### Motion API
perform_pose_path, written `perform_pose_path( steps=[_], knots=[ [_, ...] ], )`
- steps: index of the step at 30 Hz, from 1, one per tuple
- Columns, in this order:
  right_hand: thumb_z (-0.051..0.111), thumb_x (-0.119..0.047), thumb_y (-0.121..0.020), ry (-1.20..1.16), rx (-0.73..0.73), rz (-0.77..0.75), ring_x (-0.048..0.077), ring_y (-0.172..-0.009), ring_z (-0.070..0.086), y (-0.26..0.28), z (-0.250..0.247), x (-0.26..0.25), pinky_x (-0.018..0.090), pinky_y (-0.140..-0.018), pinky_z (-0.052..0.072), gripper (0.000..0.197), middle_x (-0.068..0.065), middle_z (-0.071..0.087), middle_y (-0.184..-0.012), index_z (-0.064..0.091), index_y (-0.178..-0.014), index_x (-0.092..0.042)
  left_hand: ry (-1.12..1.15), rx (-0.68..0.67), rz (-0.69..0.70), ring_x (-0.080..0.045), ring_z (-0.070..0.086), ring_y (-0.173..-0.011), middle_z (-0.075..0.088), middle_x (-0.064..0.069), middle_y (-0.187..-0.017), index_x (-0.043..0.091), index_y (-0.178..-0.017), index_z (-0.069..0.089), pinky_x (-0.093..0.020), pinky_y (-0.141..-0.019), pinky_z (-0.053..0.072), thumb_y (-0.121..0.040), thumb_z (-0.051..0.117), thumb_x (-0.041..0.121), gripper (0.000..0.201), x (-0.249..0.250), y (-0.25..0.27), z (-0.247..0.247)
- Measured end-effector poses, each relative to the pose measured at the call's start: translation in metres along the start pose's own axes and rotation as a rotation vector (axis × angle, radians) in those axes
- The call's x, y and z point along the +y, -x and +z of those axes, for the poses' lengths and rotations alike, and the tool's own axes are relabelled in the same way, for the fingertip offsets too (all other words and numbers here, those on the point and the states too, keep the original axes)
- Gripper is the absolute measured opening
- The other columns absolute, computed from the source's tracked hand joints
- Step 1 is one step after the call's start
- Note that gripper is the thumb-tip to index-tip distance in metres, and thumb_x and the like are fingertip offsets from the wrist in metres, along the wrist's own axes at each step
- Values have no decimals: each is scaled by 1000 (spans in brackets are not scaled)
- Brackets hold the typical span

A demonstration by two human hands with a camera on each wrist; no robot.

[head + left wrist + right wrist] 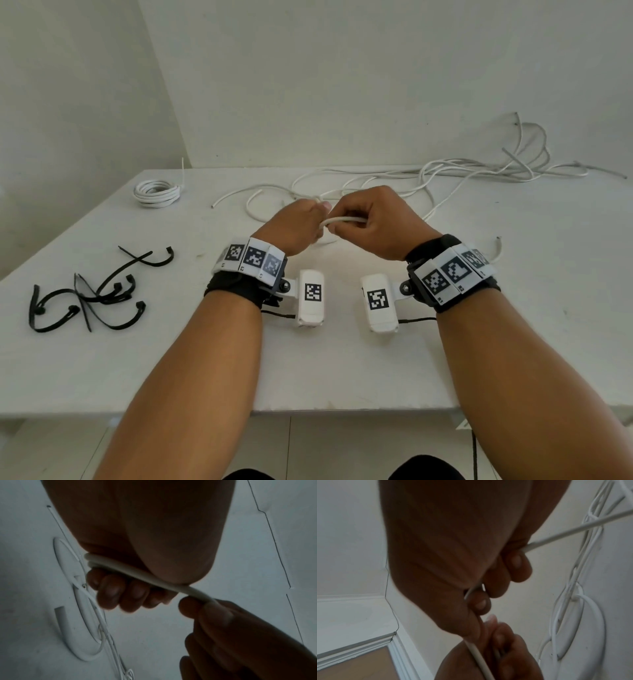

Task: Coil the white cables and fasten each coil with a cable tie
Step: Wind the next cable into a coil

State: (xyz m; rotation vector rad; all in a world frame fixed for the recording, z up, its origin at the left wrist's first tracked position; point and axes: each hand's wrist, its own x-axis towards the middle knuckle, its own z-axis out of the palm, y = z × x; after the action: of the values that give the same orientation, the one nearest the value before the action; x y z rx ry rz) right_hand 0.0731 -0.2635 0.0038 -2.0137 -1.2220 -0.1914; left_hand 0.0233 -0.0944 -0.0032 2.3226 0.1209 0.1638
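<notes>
Both hands meet above the middle of the white table [102,359]. My left hand [301,224] grips a few turns of white cable [339,220] in its curled fingers [123,592]; the turns [120,565] cross its palm. My right hand [370,219] pinches the same cable [199,592] just to the right, and the strand [573,530] runs on out of its fist toward the loose cables [462,171] at the back right. A finished white coil [157,193] lies at the back left. Several black cable ties [89,298] lie at the left.
Loose cable loops [274,198] lie on the table just beyond my hands, and one cable end [498,246] sticks up beside my right wrist. White walls stand behind the table. The near table edge [342,409] runs under my forearms.
</notes>
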Motion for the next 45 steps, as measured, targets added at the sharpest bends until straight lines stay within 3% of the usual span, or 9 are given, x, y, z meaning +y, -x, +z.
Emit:
perform_pose_path(
  steps=[7,12,16,20,25,30,35,40,45],
  knots=[
    [81,-27,-80,-147,331,1,16,-76,69,-1,-8,17,29,-69,57,14,-4,75,-83,75,-88,-17,547,-190,6,-13,20,-46,28,3,-50,14,-62,37,-27,-49,15,-106,26,40,52,4,4,7],
    [74,-23,-87,-154,375,41,6,-74,65,-5,-4,26,20,-68,50,10,-10,73,-84,77,-96,-19,706,-257,49,-9,13,-45,20,8,-48,21,-56,32,-22,-44,11,-107,29,33,52,5,6,13],
    [69,-23,-92,-146,379,65,26,-70,63,-5,-4,32,27,-62,47,11,-6,72,-76,77,-100,-22,940,-317,78,-9,10,-44,23,11,-45,26,-52,37,-21,-42,10,-103,29,40,53,4,5,11],
    [64,-26,-95,-113,370,136,13,-58,56,-6,-1,36,13,-58,42,14,-13,67,-68,77,-100,-24,1192,-352,122,-10,10,-44,16,8,-48,24,-55,38,-23,-43,12,-99,31,44,50,4,7,6],
    [59,-31,-98,-104,277,197,11,-60,57,-8,8,40,30,-66,51,16,-11,67,-68,75,-95,-30,1436,-377,236,-11,16,-42,20,7,-47,21,-58,43,-23,-47,18,-93,40,43,41,3,6,-2],
    [59,-36,-97,-13,135,271,3,-65,57,-7,11,39,23,-66,45,21,-8,68,-72,78,-100,-26,1623,-133,389,-11,33,-44,34,5,-52,17,-69,42,-24,-50,30,-97,38,35,33,3,2,-15],
    [60,-36,-96,44,-9,257,5,-57,49,-7,14,27,16,-58,41,20,-7,62,-66,76,-105,-29,1529,252,271,-11,34,-46,37,4,-54,16,-73,40,-24,-52,33,-107,26,34,41,1,-4,-18],
    [60,-37,-96,49,-104,208,5,-45,38,-7,19,15,13,-49,31,28,-8,47,-51,78,-96,-16,1359,361,146,-12,33,-47,37,4,-53,16,-73,40,-26,-53,30,-107,29,31,39,1,-8,-7],
    [60,-26,-95,110,-193,151,-7,-50,49,-4,15,5,6,-51,35,21,-18,52,-52,73,-112,-22,628,407,164,-10,38,-53,39,8,-56,17,-74,38,-24,-57,36,-106,31,30,36,0,-5,6]
  ],
)
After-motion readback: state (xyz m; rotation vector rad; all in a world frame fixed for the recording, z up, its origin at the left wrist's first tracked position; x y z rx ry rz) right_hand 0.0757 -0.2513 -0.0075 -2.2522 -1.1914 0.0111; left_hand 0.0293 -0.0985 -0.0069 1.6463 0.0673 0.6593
